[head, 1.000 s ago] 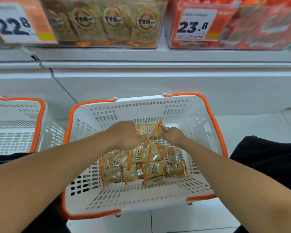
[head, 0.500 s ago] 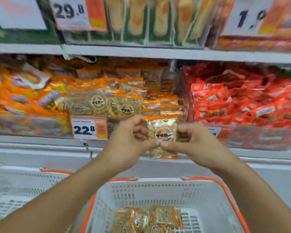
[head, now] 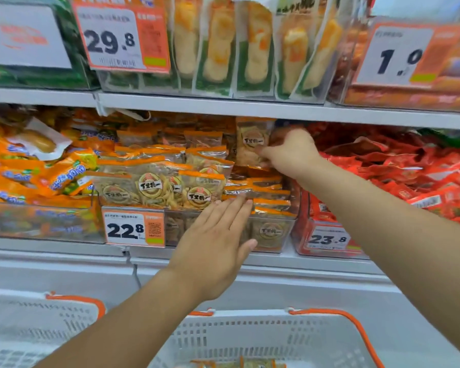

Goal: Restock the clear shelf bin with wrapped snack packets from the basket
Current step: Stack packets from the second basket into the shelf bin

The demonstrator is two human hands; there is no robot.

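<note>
We see 2 bare forearms reaching up from the lower edge toward the middle shelf (head: 250, 108), the largest structure in view. The white basket (head: 329, 338) with its orange rim sits below the arms, a few packets just visible at its floor. The clear shelf bin (head: 274, 235), marked by the 22.8 price tag (head: 134, 226), stands between a bin of orange wrappers on the left and a bin of red wrappers on the right. The left hand (head: 215, 245) lies flat, fingers straight and close together, its tips touching the packets stacked at the bin's front right. The right hand (head: 292, 152) is raised higher and further back, fingers curled, pinching 1 snack packet (head: 251, 142) by its right edge. This packet stands upright above the rear of the stack, to the left of the hand. It is clear film with orange bands at top and bottom and a round label with dark characters.
</note>
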